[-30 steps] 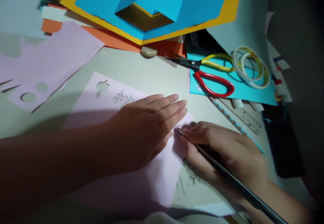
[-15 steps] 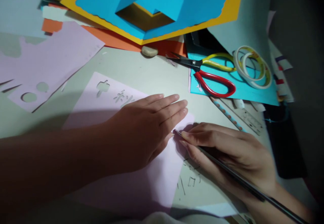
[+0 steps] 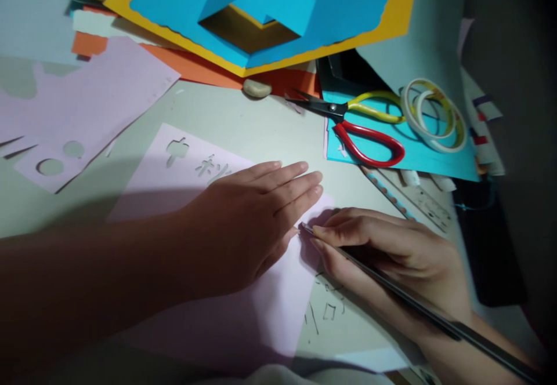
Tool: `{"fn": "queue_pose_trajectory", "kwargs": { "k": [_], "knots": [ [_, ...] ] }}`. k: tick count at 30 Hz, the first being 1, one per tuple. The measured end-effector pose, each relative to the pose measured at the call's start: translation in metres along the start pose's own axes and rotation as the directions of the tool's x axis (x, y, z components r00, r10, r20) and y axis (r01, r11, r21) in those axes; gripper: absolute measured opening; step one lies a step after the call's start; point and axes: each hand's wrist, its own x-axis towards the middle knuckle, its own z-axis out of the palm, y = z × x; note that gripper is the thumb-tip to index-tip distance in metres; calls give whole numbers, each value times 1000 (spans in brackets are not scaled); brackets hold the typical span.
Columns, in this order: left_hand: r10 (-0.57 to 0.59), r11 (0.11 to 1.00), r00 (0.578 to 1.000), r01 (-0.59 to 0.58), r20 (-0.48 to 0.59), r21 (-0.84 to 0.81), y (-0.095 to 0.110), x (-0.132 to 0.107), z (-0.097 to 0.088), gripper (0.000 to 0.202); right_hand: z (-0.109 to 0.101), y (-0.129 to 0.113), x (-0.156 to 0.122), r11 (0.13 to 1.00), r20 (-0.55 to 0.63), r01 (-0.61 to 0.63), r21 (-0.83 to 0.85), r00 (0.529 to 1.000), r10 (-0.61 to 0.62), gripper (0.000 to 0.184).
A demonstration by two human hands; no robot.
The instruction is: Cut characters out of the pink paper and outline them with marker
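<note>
My left hand (image 3: 248,222) lies flat, fingers stretched out together, pressing down on a pale lilac paper sheet (image 3: 174,182) with small shapes cut out of it near its far edge. My right hand (image 3: 391,257) is closed in a writing grip round a long thin dark craft knife (image 3: 413,304). The knife's tip touches the lilac sheet's right corner, just beside my left fingertips. The sheet rests on a pale cutting surface (image 3: 243,124) marked with cut lines.
Red and yellow scissors (image 3: 357,124) and tape rolls (image 3: 433,115) lie on a cyan sheet at the right. A blue and yellow pop-up card (image 3: 261,14) stands at the back. Another lilac sheet (image 3: 78,106) lies left. A dotted pencil (image 3: 387,193) and ruler (image 3: 424,202) sit beyond my right hand.
My right hand shifted slightly and the knife handle dropped lower towards the right, while the tip stayed at the sheet's corner. My left hand has not moved.
</note>
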Motion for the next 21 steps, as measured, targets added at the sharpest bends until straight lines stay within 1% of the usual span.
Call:
{"fn": "queue_pose_trajectory", "kwargs": {
  "k": [3,8,11,13,15,17,21],
  "knots": [
    [-3,1000,1000,3,-13,-2,0,0,0,53,0,1,1,1000,5,-5,-3,1000,5,15],
    [-8,1000,1000,8,1,4,1,0,0,53,0,3,0,1000,-1,-14,-2,1000,14,16],
    [-11,1000,1000,11,1,8,0,1,0,53,-2,0,1,999,25,-21,45,999,20,14],
    [-10,1000,1000,10,-3,14,0,0,1,53,-4,-4,2,996,49,-61,67,997,58,13],
    [0,1000,1000,0,-4,13,0,0,1,54,-6,-8,4,985,43,-168,29,985,167,15],
    [7,1000,1000,-7,-12,7,0,0,2,54,-6,-8,5,981,20,-195,-8,981,195,16],
    [-6,1000,999,6,-42,1,1,0,3,53,-4,-2,5,989,5,-139,-47,990,139,20]
  ]
}}
